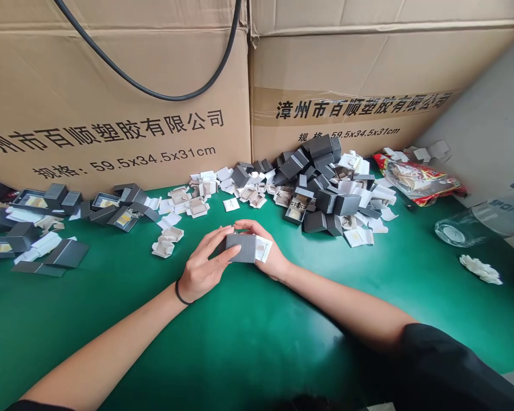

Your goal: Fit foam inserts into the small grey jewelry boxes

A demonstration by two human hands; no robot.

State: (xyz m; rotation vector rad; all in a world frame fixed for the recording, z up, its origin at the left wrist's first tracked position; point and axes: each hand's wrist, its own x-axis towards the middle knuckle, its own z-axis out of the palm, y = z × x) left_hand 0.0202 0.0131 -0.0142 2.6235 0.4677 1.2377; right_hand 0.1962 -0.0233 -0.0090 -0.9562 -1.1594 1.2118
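A small dark grey box (240, 249) is held between both hands above the green table (240, 348). My left hand (205, 265) grips its left side, thumb across the front face and fingers along the top. Around the back and right of the box curls my right hand (274, 260), its fingertips at the top edge. A white printed piece (262, 249) sticks out at the box's right end, against my right palm. Whether it lies inside the box or beside it cannot be made out.
A heap of dark boxes (321, 200) with white papers and moulded inserts (197, 206) stands behind my hands. More opened boxes (68, 253) lie left. At right are a red snack bag (424, 180), a clear bottle (480, 220) and crumpled tissue (480, 269). Large cartons (154, 85) stand behind.
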